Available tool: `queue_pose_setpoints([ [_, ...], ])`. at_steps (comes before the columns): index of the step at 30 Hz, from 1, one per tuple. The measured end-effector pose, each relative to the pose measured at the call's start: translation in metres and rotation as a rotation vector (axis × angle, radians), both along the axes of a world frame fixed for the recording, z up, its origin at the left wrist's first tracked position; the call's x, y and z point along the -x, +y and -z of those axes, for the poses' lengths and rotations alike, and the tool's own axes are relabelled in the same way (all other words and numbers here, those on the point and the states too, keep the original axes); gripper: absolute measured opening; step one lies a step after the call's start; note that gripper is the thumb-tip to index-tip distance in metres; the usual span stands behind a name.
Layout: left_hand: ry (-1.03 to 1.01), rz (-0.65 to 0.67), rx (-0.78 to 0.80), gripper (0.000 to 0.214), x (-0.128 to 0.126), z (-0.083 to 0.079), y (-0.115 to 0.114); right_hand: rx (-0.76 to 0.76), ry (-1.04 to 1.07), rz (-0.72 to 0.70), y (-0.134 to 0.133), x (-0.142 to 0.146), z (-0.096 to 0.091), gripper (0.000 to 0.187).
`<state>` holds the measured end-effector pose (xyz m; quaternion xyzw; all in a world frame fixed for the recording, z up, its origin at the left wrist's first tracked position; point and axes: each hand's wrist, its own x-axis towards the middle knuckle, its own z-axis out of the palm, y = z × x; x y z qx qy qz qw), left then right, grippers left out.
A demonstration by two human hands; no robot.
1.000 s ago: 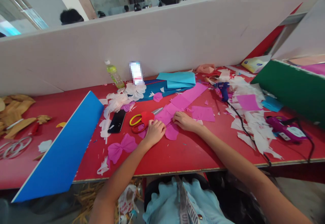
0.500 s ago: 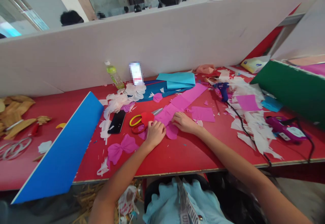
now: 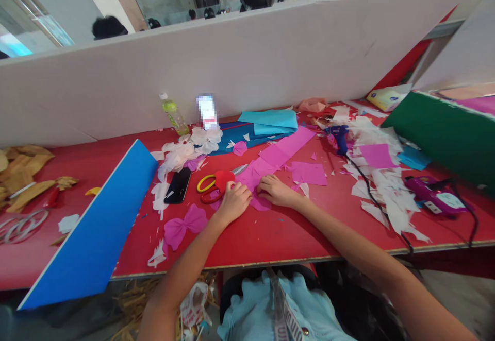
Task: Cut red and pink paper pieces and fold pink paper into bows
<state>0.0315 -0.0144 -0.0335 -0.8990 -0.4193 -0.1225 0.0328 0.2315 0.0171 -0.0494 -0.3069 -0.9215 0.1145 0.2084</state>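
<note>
Close together over the red table, my left hand (image 3: pixel 235 200) and my right hand (image 3: pixel 277 190) pinch a small pink paper piece (image 3: pixel 261 203). Part of that piece is hidden under my fingers. Scissors (image 3: pixel 209 183) with yellow and red handles lie just beyond my left hand, partly covered by a red shape. Left of that hand is a pink paper shape gathered in the middle (image 3: pixel 185 225), like a bow. Pink paper strips (image 3: pixel 288 148) and a pink paper rectangle (image 3: pixel 309 173) lie beyond my right hand.
A black phone (image 3: pixel 178 185), white paper petals (image 3: pixel 180 155) and a bottle (image 3: pixel 175 114) stand or lie to the left, beside a blue board (image 3: pixel 96 227). On the right are a blue glue gun (image 3: pixel 339 137) with its cord, white scraps (image 3: pixel 386 191) and a purple device (image 3: pixel 436 197).
My right hand has shifted slightly left, closer to my left hand. Less of the pink paper piece shows between them now. The other things have stayed in place.
</note>
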Motion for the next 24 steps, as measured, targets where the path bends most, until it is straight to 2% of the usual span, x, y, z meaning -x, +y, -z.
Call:
queue_pose_setpoints([
  [12, 0.006, -0.036, -0.012, 0.014, -0.002, 0.0025, 0.0, -0.084, -0.032, -0.003, -0.0009, 0.0018, 0.0009, 0.014],
  [24, 0.04, -0.019, -0.1, 0.017, -0.0029, 0.0068, 0.0004, -0.102, -0.066, 0.007, 0.0006, -0.0015, 0.0003, 0.015],
])
